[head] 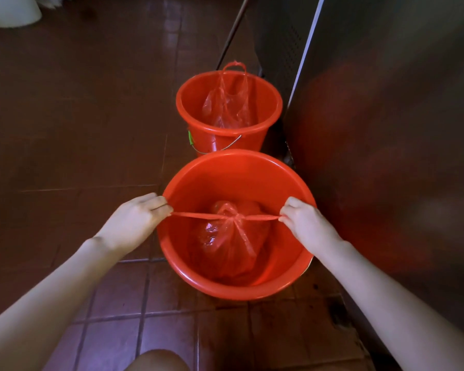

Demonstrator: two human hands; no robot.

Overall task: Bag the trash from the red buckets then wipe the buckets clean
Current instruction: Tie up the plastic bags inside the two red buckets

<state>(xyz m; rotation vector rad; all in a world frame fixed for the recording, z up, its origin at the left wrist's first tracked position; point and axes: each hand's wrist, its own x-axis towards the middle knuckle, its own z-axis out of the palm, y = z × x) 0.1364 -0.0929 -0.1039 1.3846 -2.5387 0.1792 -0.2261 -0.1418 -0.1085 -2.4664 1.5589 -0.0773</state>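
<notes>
Both hands, left [141, 218] and right [304, 223], grip closed on bag handles [196, 215], pulled taut.

One head-worn wide-angle view looks steeply down and forward from close above the tiled floor [65, 156]. The near red bucket [300, 269] fills the lower centre, seen almost straight into; the second red bucket [225, 143] stands above it, farther off. Both forearms run in from the lower corners. A metal cabinet [386, 129] bends along the right edge.
</notes>
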